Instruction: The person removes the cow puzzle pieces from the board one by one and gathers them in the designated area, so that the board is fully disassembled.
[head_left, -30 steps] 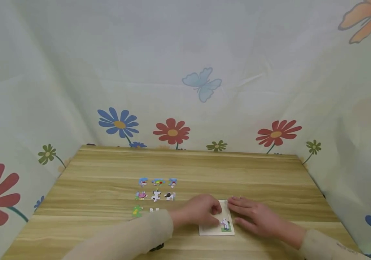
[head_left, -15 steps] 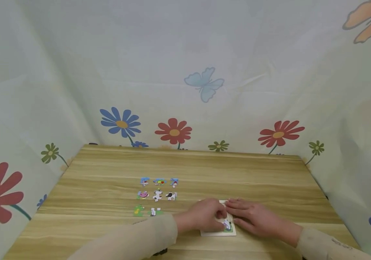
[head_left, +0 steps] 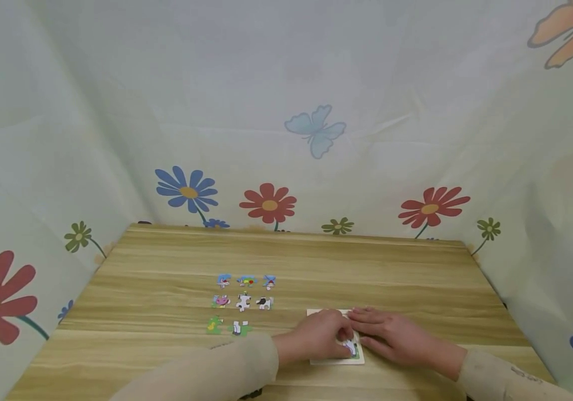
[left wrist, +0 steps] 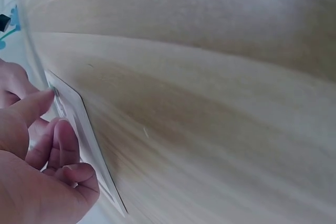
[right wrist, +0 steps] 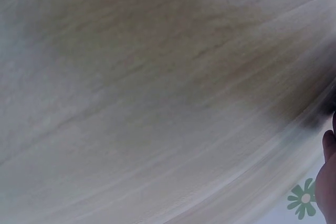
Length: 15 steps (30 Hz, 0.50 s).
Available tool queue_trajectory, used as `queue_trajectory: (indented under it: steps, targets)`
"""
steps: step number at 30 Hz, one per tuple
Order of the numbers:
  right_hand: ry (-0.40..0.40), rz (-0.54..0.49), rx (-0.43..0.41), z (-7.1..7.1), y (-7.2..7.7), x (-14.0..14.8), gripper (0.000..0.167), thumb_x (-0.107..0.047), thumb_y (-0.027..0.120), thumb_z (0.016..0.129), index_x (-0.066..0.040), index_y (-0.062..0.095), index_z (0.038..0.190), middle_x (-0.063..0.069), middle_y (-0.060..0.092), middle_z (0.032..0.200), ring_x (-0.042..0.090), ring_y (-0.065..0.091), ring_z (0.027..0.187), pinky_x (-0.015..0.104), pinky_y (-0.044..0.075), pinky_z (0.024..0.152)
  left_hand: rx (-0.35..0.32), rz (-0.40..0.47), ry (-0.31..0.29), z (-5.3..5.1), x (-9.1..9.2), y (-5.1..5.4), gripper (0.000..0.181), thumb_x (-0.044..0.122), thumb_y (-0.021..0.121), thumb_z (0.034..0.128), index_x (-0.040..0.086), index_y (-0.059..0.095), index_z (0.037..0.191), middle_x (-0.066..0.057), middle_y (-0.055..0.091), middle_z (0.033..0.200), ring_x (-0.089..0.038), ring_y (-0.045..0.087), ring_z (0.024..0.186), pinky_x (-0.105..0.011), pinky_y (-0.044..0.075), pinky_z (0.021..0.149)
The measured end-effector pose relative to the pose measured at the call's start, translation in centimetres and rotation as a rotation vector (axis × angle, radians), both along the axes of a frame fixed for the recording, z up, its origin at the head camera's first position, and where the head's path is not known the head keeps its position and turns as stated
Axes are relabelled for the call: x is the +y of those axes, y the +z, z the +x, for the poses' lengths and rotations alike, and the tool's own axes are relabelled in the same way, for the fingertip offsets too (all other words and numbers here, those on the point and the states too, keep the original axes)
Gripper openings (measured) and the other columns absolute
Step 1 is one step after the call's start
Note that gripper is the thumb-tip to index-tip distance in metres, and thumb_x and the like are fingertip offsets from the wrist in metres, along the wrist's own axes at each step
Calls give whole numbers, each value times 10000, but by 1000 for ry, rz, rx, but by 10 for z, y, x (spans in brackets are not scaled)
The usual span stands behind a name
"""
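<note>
A small pale puzzle tray (head_left: 336, 362) lies near the table's front, also seen edge-on in the left wrist view. In its lower right corner is a white and green puzzle piece (head_left: 351, 347). My left hand (head_left: 321, 334) reaches over the tray with thumb and curled fingers at this piece, partly covering it. In the left wrist view the thumb tip touches the tray's inside. My right hand (head_left: 397, 337) rests along the tray's right edge, fingers fairly straight. Only a sliver of it shows in the right wrist view.
Left of the tray, several loose puzzle pieces (head_left: 243, 301) lie in rows on the wooden table (head_left: 392, 273). A pale cloth (head_left: 206, 100) with flowers and butterflies hangs behind and at both sides.
My left hand has moved slightly right and down, onto the corner piece, which it now covers more. My right hand stays at the tray's edge.
</note>
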State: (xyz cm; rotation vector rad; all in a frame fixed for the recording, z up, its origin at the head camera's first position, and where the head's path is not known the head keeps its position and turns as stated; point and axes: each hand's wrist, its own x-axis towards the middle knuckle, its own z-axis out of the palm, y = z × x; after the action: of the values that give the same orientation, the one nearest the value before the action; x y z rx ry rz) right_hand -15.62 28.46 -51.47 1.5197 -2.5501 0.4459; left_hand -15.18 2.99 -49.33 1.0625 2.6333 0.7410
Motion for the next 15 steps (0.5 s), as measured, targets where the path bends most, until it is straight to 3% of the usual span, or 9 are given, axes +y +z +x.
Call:
queue_trajectory:
  steps: [15]
  targets:
    - [-9,10,-5,0,1,-1,415,-230,679,1065,-124,660,1466,37,626,1511,279,628,1359,527,539,1048,-19,29,75,4,2,2,235,279,915,826,219,727,953,144,587,890,31,495,800,-175,444,750]
